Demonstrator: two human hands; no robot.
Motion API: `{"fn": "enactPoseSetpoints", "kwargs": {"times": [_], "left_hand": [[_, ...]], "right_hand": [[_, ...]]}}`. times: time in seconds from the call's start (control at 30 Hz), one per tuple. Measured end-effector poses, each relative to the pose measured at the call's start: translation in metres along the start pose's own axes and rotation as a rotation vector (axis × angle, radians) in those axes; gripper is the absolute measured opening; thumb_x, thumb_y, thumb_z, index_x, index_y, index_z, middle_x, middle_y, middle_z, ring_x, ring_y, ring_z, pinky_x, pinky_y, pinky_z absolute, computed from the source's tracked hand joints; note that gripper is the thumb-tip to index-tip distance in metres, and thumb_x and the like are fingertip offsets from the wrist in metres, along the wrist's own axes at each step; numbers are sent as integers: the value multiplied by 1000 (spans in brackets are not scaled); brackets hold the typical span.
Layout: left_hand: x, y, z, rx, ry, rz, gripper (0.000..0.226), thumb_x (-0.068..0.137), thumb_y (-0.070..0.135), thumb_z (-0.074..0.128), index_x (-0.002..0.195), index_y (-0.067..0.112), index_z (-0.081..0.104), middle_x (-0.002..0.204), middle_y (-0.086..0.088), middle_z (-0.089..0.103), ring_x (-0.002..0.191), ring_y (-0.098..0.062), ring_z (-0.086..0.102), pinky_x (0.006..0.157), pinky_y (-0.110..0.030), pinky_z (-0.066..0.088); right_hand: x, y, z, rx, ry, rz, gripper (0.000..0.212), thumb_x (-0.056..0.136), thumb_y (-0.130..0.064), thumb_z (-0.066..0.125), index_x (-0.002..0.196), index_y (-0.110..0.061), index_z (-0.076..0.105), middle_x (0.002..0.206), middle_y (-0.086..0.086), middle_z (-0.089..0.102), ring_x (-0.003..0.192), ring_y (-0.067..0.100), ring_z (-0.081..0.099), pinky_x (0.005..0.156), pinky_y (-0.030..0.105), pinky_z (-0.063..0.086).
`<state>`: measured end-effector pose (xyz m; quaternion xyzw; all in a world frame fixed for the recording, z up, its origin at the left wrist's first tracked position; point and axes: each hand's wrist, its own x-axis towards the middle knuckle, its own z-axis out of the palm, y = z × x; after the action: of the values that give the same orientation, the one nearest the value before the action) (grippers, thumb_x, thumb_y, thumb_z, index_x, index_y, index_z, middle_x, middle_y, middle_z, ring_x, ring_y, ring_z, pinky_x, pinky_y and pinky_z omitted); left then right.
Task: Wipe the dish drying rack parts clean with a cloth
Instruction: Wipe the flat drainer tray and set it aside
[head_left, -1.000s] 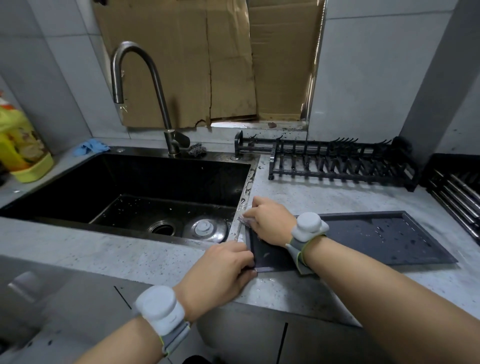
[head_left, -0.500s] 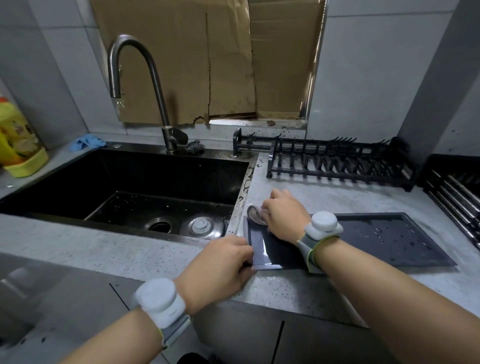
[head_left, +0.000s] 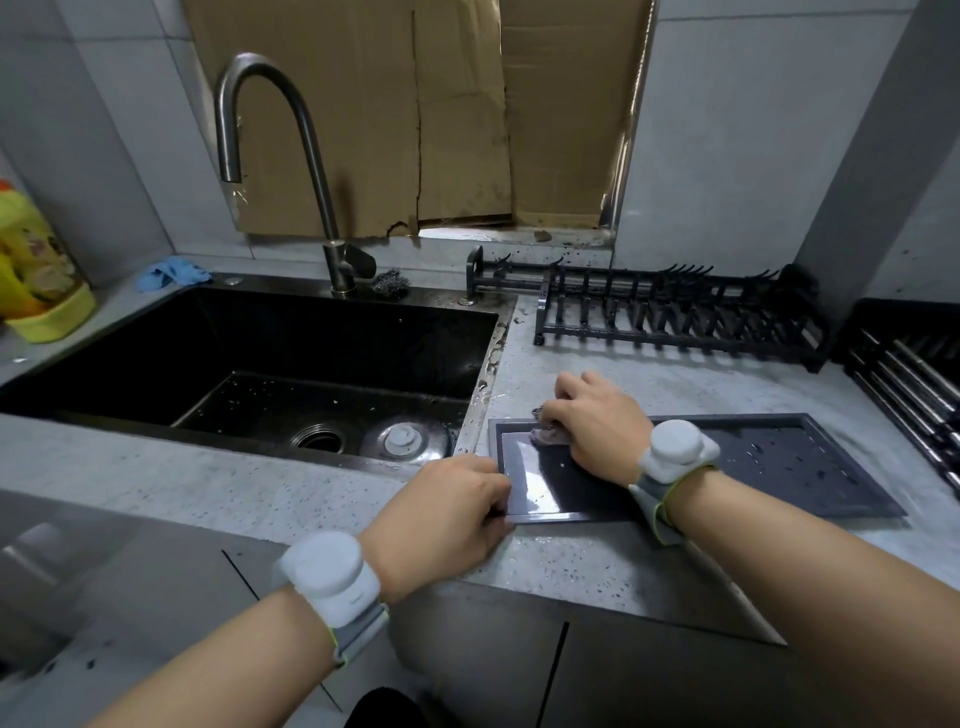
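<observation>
A dark flat drip tray (head_left: 779, 467) lies on the speckled counter to the right of the sink, with water drops on its right half. My left hand (head_left: 447, 519) grips the tray's near left corner. My right hand (head_left: 597, 426) holds a small crumpled greyish cloth (head_left: 545, 431) against the tray's far left corner; most of the cloth is hidden under the fingers. A black slotted plate rack (head_left: 675, 317) stands behind the tray near the wall. Another black rack part with metal bars (head_left: 914, 374) sits at the far right.
A black sink (head_left: 260, 364) with a tall curved faucet (head_left: 291, 156) fills the left. A steel scourer (head_left: 389, 283) and a blue cloth (head_left: 171, 273) lie behind it. A yellow bottle (head_left: 36, 270) stands far left. Cardboard covers the window.
My right hand has slid the cloth away from me along the tray's left end, from its middle to the far corner. My left hand has kept its hold on the near corner.
</observation>
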<state>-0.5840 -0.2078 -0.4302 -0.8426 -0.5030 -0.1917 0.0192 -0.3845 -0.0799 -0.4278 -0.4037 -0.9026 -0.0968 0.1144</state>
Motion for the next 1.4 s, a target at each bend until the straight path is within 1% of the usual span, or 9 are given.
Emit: {"fn": "enactPoseSetpoints", "kwargs": {"times": [0.2, 0.4, 0.6, 0.77, 0.87, 1.03, 1.2, 1.3, 1.4], "left_hand": [[-1, 1, 1, 14, 10, 7, 20, 77, 32, 78, 73, 19, 64, 76, 7, 60, 74, -18, 58, 61, -25, 36], [1, 2, 0, -4, 4, -16, 22, 76, 34, 78, 71, 19, 63, 75, 7, 59, 73, -17, 58, 61, -27, 41], [2, 3, -3, -22, -1, -32, 19, 80, 32, 77, 75, 18, 66, 80, 8, 61, 80, -16, 59, 65, -23, 31], [2, 5, -4, -10, -21, -49, 19, 79, 32, 78, 75, 18, 66, 80, 7, 61, 80, -17, 59, 66, -29, 39], [3, 6, -5, -13, -29, -54, 19, 76, 31, 79, 72, 18, 65, 78, 7, 60, 78, -18, 59, 65, -28, 39], [4, 6, -6, -26, -46, -71, 18, 84, 34, 74, 80, 18, 68, 85, 7, 62, 84, -14, 57, 72, -27, 40], [3, 8, -6, -36, -55, -89, 18, 85, 35, 73, 83, 18, 69, 88, 7, 62, 87, -14, 57, 74, -27, 42], [3, 7, -6, -36, -58, -97, 18, 85, 35, 73, 82, 18, 69, 87, 7, 62, 86, -14, 58, 73, -25, 38], [3, 7, -6, -40, -49, -99, 18, 84, 35, 74, 80, 18, 69, 86, 7, 62, 85, -15, 59, 72, -25, 38]], "right_hand": [[8, -22, -9, 262, 154, 80, 19, 87, -9, 61, 101, -15, 72, 101, 9, 53, 95, 30, 49, 74, 37, 45], [1, -31, 8, 158, -70, -98, 38, 97, -40, 43, 120, -18, 64, 127, 8, 49, 108, 29, 43, 97, 42, 41], [-16, 11, -11, 75, -170, -127, 35, 103, -33, 44, 134, -35, 59, 127, 1, 50, 103, 23, 46, 86, 36, 46], [3, -19, -8, 195, 15, -68, 31, 90, -8, 54, 114, -19, 71, 107, 11, 57, 97, 34, 54, 81, 40, 46], [4, -40, 7, 237, -21, -99, 31, 96, -15, 52, 124, -18, 64, 115, 14, 53, 101, 35, 49, 86, 47, 46], [-10, -8, -1, 135, -103, -115, 34, 104, -31, 43, 133, -29, 61, 124, 7, 50, 104, 28, 45, 90, 38, 43], [-12, 11, -16, 88, -185, -45, 37, 97, -16, 52, 127, -33, 66, 113, 3, 57, 103, 28, 56, 82, 35, 47], [-5, 12, -28, 332, -39, 209, 33, 91, -10, 59, 116, -28, 73, 115, 1, 66, 104, 24, 62, 91, 37, 50], [-11, 2, -37, 917, 88, 400, 31, 84, -2, 67, 102, -27, 72, 109, 2, 70, 92, 19, 64, 91, 43, 53]]}}
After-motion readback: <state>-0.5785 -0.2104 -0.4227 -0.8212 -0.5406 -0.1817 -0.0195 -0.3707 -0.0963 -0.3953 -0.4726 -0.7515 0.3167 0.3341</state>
